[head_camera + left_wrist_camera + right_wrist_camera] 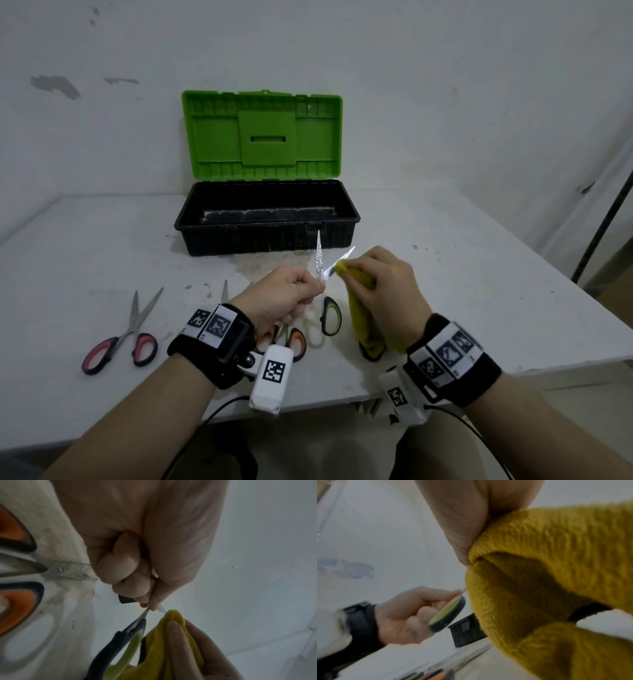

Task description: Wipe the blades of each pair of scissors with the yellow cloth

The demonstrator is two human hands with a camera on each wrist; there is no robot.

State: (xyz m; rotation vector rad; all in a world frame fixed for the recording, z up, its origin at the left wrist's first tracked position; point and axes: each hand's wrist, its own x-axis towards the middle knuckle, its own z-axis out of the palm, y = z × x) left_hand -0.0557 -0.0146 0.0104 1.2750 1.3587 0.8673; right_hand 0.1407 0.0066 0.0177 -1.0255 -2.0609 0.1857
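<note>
The left hand [284, 298] is curled tight around the green-handled scissors [330, 270], pinching them near the pivot with thumb and fingertips, held up above the tabletop [479, 291]. The right hand [387, 287] is closed on the yellow cloth [359, 318], pinching a fold of it around the right-hand blade close to the pivot; the rest of the cloth hangs down from the palm toward the tabletop.

The scissors stand spread in a V, tips away from the person toward the toolbox [267, 219]: one blade points almost straight up and away, the other slants up to the right, its tip showing past the cloth. One green-and-black handle loop [331, 320] hangs below the hands; the other is hidden by the cloth.

Both forearms reach in from the near edge, wrists raised, knuckles up, the hands nearly touching.

On the tabletop lie red-handled scissors [120, 342] to the left, blades spread, and orange-handled scissors [294, 342] under the left wrist. The toolbox stands open, green lid upright.
</note>
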